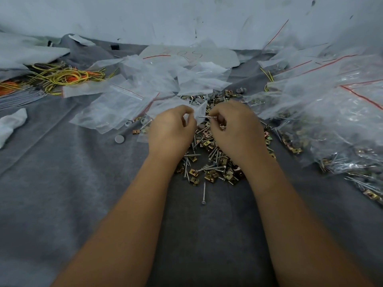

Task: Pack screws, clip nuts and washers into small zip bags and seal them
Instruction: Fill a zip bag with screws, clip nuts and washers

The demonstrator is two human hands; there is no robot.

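A loose heap of silver screws and brass clip nuts (213,162) lies on the grey cloth between my forearms, with grey washers (215,96) at its far end. My left hand (170,131) pinches the mouth of a small clear zip bag (196,110). My right hand (234,129) pinches a silver screw (207,117), held level with its tip at the bag's mouth. Other small parts in the right hand are hidden by its fingers.
Empty zip bags (132,100) are scattered beyond my hands. Filled bags (331,131) are piled at the right. Yellow and orange wires (62,77) lie at the far left. A grey cap (119,139) and a stray screw (204,193) lie on the grey cloth (62,193).
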